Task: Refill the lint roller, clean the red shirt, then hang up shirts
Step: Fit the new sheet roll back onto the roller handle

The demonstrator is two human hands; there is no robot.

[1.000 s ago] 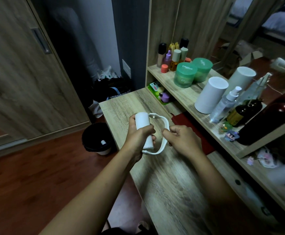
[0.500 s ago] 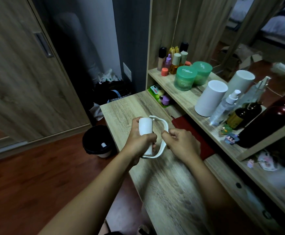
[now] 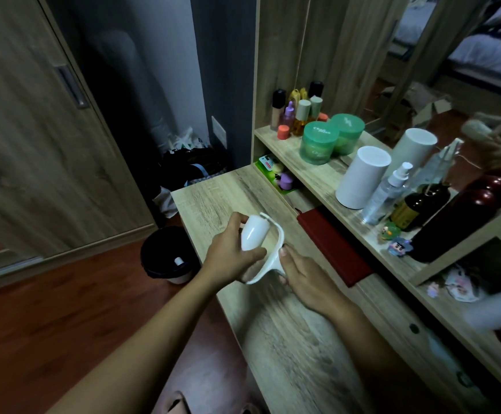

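Note:
My left hand (image 3: 228, 258) is wrapped around a white paper roll (image 3: 253, 233) that sits in the white lint roller frame (image 3: 273, 258). My right hand (image 3: 304, 277) grips the curved handle of that frame from the right. Both are held just above the wooden desk (image 3: 288, 339), near its far end. The roll's far end tilts up and away from me. No shirt shows in this view.
A black waste bin (image 3: 168, 255) stands on the floor left of the desk. A dark red flat item (image 3: 333, 243) lies under the shelf (image 3: 315, 174), which carries green jars (image 3: 319, 143), a white cylinder (image 3: 361, 177), spray bottles and dark bottles. Wardrobe door (image 3: 34, 144) at left.
The view has tilted down a little. My left hand has turned the roll so its far end tips away, while my right hand has slid lower along the handle.

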